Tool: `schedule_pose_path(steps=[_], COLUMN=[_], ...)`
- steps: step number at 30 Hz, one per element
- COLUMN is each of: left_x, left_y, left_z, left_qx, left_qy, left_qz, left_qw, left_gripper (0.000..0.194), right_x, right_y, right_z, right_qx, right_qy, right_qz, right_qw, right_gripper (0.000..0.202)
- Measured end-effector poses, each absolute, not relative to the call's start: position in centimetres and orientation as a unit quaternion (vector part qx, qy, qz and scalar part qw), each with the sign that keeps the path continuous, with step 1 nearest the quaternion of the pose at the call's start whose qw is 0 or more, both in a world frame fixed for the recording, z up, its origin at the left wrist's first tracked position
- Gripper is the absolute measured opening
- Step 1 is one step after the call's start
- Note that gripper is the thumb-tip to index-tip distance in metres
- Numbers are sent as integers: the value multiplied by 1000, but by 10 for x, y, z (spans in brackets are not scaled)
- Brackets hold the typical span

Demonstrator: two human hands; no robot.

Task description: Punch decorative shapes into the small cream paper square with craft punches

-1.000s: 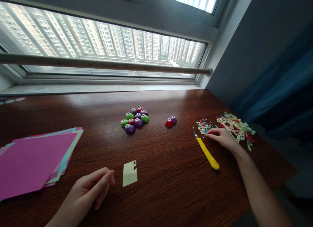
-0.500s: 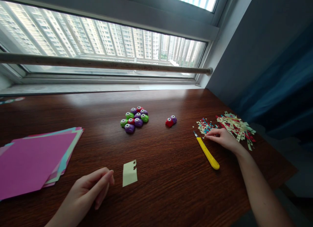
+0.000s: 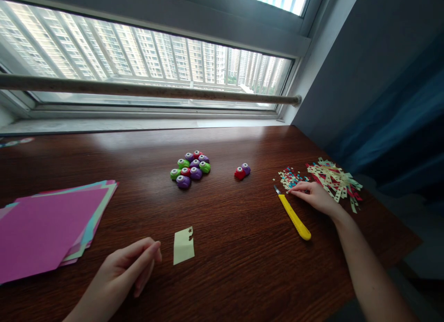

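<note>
My right hand [image 3: 314, 196] is at the near edge of a pile of small punched paper shapes [image 3: 290, 178], its thumb and fingertips pressed together. Whatever is between those fingertips is too small to make out. Just left of it lies a yellow utility knife [image 3: 294, 217], blade end towards the pile. My left hand [image 3: 126, 269] rests on the table with curled fingers and the thumb against them; nothing shows in it. To its right lies a pale yellow paper piece [image 3: 183, 249] with a star hole and a notch at its upper right.
Several purple, green and red craft punches [image 3: 190, 169] are grouped mid-table; a red and a purple punch [image 3: 242, 171] stand apart to their right. Coloured paper sheets [image 3: 52, 225] are stacked at left. Punched paper strips [image 3: 335, 179] lie heaped at the right edge.
My right hand has shifted very slightly left and up at the edge of the paper shapes. My left hand has stayed in place.
</note>
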State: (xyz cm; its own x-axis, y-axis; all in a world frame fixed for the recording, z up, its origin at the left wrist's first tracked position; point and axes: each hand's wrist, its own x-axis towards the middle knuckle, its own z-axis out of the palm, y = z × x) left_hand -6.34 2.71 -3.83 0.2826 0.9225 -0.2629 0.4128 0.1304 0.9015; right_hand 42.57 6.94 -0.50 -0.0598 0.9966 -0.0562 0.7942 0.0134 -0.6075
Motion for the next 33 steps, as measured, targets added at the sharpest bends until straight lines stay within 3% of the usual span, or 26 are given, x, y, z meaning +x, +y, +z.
schedule_pose_path(steps=[14, 21, 26, 33], left_x=[-64, -64, -64, -62], left_y=[28, 26, 27, 29], left_z=[-40, -37, -38, -39], left_qx=[606, 613, 614, 616], left_qy=[550, 551, 553, 551], left_qz=[251, 250, 245, 246], left_qw=[517, 508, 507, 506], left_gripper=[38, 40, 41, 40], right_x=[424, 417, 418, 426], right_y=[68, 60, 61, 64], right_z=[-2, 14, 12, 4], right_qx=[-657, -624, -625, -691], right_qy=[-656, -668, -676, -639], right_qz=[252, 376, 367, 254], right_qw=[274, 153, 133, 223], right_gripper=[28, 25, 24, 29])
